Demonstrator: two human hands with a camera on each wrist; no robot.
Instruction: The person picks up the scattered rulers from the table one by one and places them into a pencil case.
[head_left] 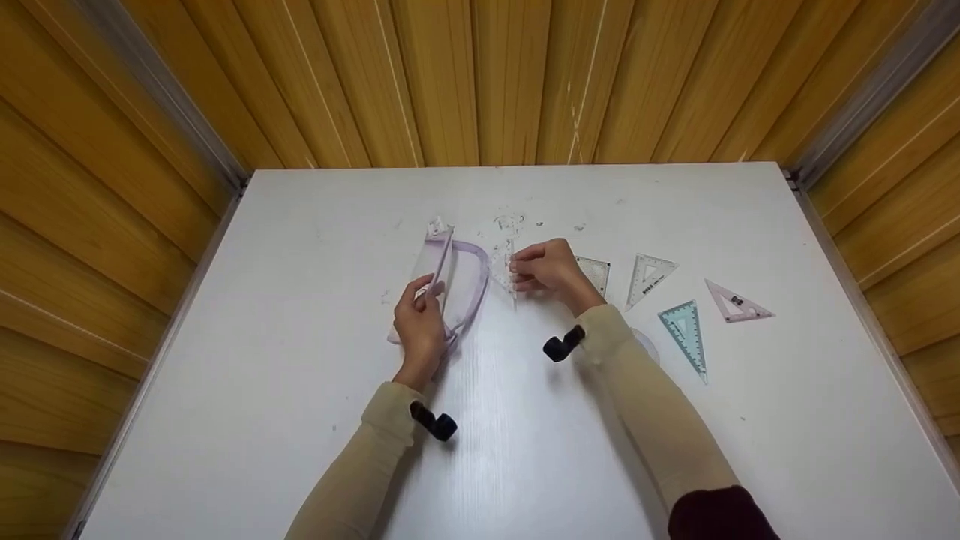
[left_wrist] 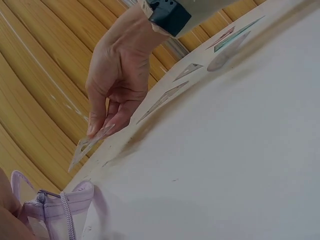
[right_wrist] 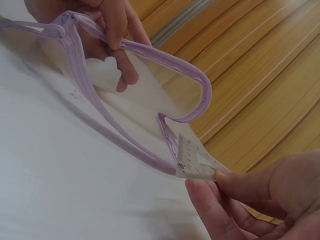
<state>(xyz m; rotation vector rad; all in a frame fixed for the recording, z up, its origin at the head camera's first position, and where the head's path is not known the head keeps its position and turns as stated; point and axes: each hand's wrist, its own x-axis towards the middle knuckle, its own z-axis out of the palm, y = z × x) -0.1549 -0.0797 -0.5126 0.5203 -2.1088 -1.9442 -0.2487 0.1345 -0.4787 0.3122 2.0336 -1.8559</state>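
My left hand (head_left: 421, 322) grips one side of a see-through pouch (right_wrist: 102, 112) with lilac zip trim. The pouch's mouth gapes toward the right, as the right wrist view shows, and a white cloud-shaped patch sits near the gripping fingers. With thumb and fingers, my right hand (head_left: 551, 266) pinches a small clear set square (right_wrist: 190, 167) by one end. That set square hangs above the table beside the pouch's open edge; in the right wrist view its corner overlaps the lilac trim, and whether they touch I cannot tell.
Right of my right hand lie another clear set square (head_left: 651, 283), a teal set square (head_left: 691, 345) and a pink set square (head_left: 737, 300). A clear ruler piece (head_left: 595, 271) and a rounded clear piece (head_left: 646, 343) are partly hidden by my right arm. Wooden panels (head_left: 510, 82) border the white table (head_left: 300, 300).
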